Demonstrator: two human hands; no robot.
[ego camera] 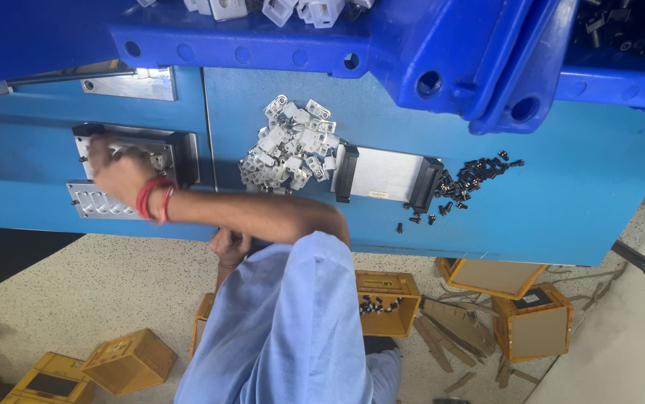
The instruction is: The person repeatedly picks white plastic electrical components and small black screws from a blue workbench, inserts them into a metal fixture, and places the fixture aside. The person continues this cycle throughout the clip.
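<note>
- Left hand (pixel 229 247) is seen at the near bench (pixel 576 209) edge, under the right forearm; whether its fingers are apart or together cannot be told.
- Right hand (pixel 117 172), red threads at the wrist, is laid on the metal fixture plate (pixel 176 153); its fingers are curled together upon it.
- White brackets (pixel 289 146) are heaped mid-bench.
- Black screws (pixel 468 179) are scattered further right.

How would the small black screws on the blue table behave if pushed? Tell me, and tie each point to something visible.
The black screws lie in a loose scatter on the blue table, with strays apart from the main cluster, so a push would probably spread them rather than move them together. They look tiny with round shafts, so likely light, apt to roll. Pinching one up may be fiddly.
</note>
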